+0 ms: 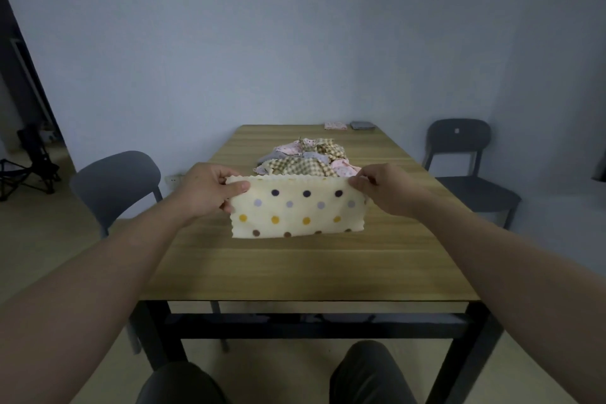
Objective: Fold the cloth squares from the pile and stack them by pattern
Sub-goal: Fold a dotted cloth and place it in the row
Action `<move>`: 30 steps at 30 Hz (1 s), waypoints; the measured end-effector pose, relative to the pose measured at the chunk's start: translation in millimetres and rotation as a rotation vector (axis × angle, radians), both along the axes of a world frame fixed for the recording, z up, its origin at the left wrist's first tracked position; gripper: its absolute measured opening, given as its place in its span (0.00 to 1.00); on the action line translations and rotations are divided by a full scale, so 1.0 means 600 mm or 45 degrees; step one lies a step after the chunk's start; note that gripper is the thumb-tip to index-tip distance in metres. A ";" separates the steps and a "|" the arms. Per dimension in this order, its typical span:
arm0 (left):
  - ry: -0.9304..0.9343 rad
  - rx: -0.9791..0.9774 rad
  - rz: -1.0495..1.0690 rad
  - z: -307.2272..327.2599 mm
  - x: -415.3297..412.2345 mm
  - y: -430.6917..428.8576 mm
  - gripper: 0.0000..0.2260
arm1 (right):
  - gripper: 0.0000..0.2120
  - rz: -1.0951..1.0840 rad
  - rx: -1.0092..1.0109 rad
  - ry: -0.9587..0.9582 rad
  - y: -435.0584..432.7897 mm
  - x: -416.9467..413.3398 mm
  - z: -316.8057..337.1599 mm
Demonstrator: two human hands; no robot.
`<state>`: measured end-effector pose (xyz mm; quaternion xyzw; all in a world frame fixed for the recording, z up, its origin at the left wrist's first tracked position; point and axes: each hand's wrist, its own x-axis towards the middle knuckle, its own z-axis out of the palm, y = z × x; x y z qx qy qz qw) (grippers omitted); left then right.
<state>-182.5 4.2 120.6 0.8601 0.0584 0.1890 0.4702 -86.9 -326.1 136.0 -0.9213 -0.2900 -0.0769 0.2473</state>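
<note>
The wall (295, 26) is pale blue. A grey chair (114, 180) sits left of the surface (305, 266), a dark chair (459, 141) right.

You have bare table (295, 269) at six o'clock, with strips of it at nine and three. At twelve o'clock the cloth pile (305, 159) blocks the way. Beyond it, near one o'clock, a pink stack (335, 125) and a grey stack (362, 125) sit at the far edge.

The head view looks forward and down along the wooden table (295, 266) toward the far wall (295, 43).
</note>
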 end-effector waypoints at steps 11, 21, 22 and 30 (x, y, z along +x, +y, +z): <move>0.037 -0.032 0.005 -0.006 0.002 -0.003 0.06 | 0.20 0.020 -0.010 0.064 -0.009 0.002 -0.001; 0.128 -0.201 -0.064 -0.012 0.007 -0.008 0.07 | 0.15 0.029 0.053 0.135 -0.020 0.023 -0.017; 0.129 -0.208 -0.080 -0.014 0.010 -0.007 0.07 | 0.12 0.026 0.086 0.140 -0.021 0.027 -0.019; 0.136 -0.233 -0.052 -0.028 0.020 -0.017 0.06 | 0.08 -0.022 0.059 0.047 -0.020 0.038 -0.025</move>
